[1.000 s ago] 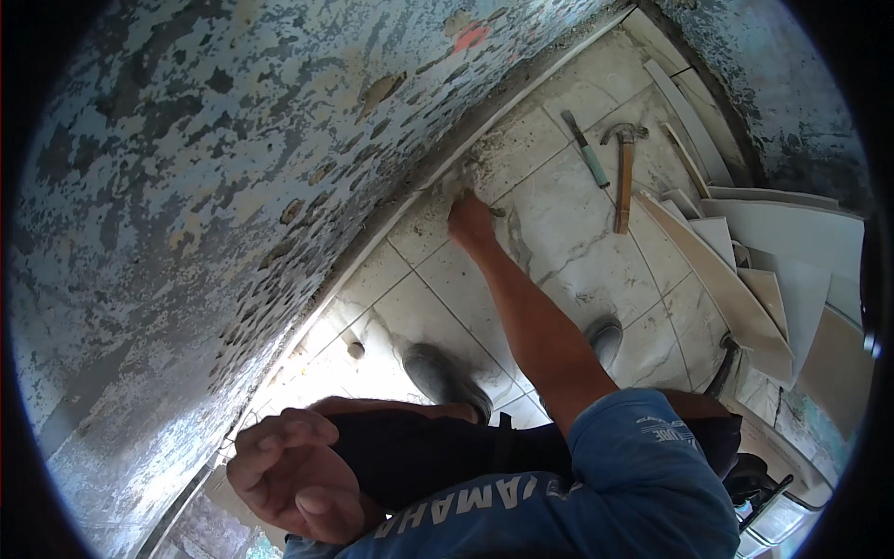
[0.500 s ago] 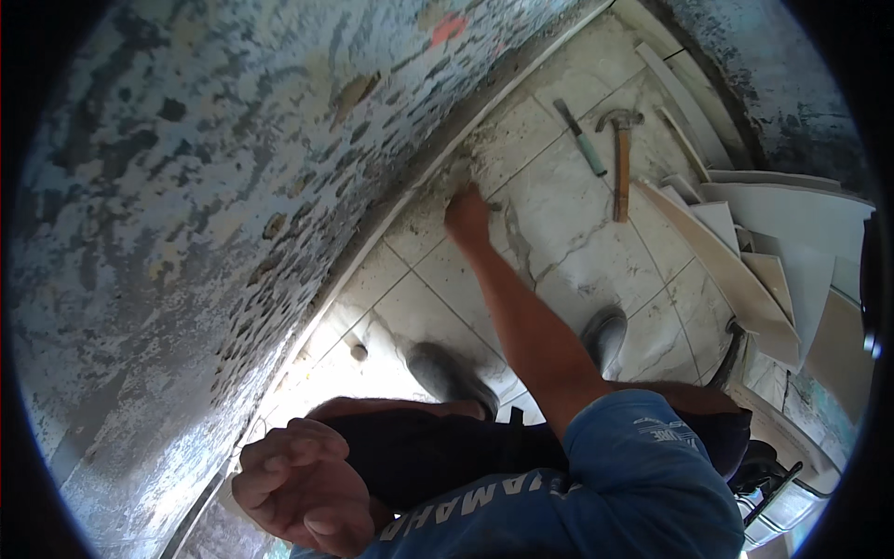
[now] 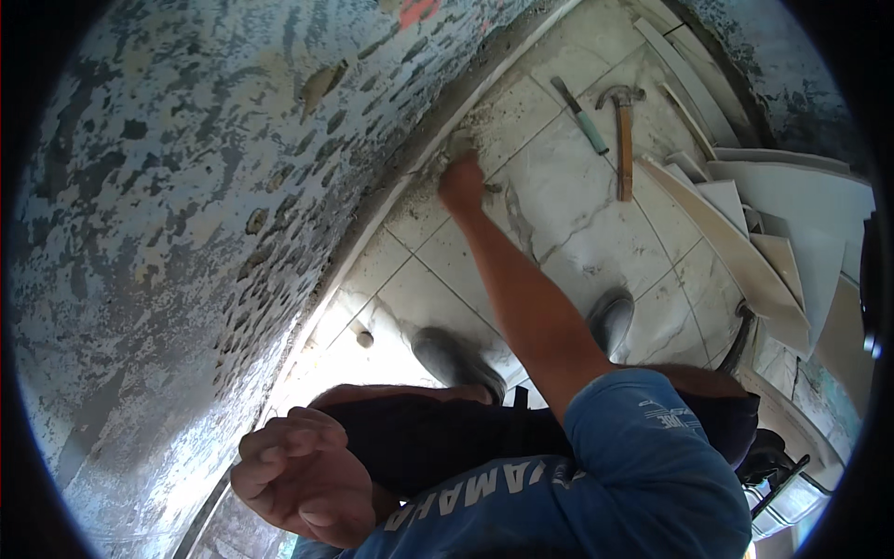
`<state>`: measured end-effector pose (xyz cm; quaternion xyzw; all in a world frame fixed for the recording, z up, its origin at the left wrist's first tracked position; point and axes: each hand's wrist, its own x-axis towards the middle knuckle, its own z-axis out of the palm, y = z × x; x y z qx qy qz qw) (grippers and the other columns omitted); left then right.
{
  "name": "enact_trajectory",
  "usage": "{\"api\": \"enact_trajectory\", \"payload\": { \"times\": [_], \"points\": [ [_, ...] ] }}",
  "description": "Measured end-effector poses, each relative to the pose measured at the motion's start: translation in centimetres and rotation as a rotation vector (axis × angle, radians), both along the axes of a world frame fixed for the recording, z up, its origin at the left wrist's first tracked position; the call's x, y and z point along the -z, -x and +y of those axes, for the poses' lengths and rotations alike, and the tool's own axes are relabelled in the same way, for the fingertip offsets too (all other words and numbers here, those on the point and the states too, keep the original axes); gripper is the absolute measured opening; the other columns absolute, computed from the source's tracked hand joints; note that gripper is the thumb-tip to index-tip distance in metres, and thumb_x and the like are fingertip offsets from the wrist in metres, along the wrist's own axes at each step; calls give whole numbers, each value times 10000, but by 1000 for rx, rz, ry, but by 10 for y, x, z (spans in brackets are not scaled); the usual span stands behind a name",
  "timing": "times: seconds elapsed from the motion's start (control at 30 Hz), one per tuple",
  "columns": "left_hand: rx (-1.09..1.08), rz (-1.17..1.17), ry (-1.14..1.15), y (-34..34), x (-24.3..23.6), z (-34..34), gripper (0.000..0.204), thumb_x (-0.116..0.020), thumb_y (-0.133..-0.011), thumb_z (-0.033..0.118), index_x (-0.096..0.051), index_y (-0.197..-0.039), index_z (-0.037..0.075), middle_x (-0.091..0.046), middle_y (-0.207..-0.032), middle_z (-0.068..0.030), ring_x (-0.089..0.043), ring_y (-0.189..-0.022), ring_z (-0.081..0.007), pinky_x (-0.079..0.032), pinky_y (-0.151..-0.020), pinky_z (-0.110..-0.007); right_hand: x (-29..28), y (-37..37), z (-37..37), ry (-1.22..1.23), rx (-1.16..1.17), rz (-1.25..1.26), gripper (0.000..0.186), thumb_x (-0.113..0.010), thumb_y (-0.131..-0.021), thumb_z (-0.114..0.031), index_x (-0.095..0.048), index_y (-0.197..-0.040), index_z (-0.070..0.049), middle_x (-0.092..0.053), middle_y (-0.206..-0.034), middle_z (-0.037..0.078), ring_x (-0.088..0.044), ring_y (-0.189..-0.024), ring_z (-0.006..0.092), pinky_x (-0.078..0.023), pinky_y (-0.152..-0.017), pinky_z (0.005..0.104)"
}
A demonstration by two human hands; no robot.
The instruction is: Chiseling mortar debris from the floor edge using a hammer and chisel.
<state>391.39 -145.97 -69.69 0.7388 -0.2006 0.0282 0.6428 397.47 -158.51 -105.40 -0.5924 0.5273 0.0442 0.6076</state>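
Down at the tiled floor (image 3: pixel 559 224), by the base of the wall, my right hand (image 3: pixel 461 182) is closed on a small tool I cannot make out; a short part sticks out to its right, and the end toward the wall is blurred. To its right lie a knife-like tool with a green handle (image 3: pixel 589 129) and a claw hammer with a wooden handle (image 3: pixel 625 156). My left hand (image 3: pixel 298 470) is held palm up near my body, fingers loosely curled and apart from the thumb, with nothing in it.
A peeling, pitted wall (image 3: pixel 168 233) rises on the left. Cut pieces of white and beige board or tile (image 3: pixel 782 214) lean and lie along the right. My two grey boots (image 3: pixel 447 354) stand on the tiles. A small round object (image 3: pixel 364 339) lies left of them. A metal item (image 3: pixel 782 494) is at lower right.
The view has shifted slightly, so the floor and tools sit higher in the picture. My right hand stays closed low by the wall base. My left hand remains curled.
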Motion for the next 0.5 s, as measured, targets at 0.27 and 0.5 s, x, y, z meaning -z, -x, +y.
{"api": "enact_trajectory", "payload": {
  "times": [0.27, 0.5],
  "points": [
    [-13, -18, -34, 3, -1, -3, 437, -586, -849, 309, -449, -1104, -19, -538, -942, -152, -569, -730, -189, -472, -611, -281, -5, 8, -2, 270, -333, -47, 467, -404, -877, -115, -301, -1305, 43, -495, -1138, 293, -541, -999, 383, -435, -814, 509],
    [6, -9, -57, 4, 1, -6, 457, -586, -849, 316, -449, -1119, -25, -540, -942, -156, -574, -723, -192, -475, -605, -284, -16, 9, -8, 223, -373, 40, 395, -456, -817, -54, -369, -1165, 110, -578, -922, 292, -575, -894, 411, -468, -773, 475]
  ]
}}
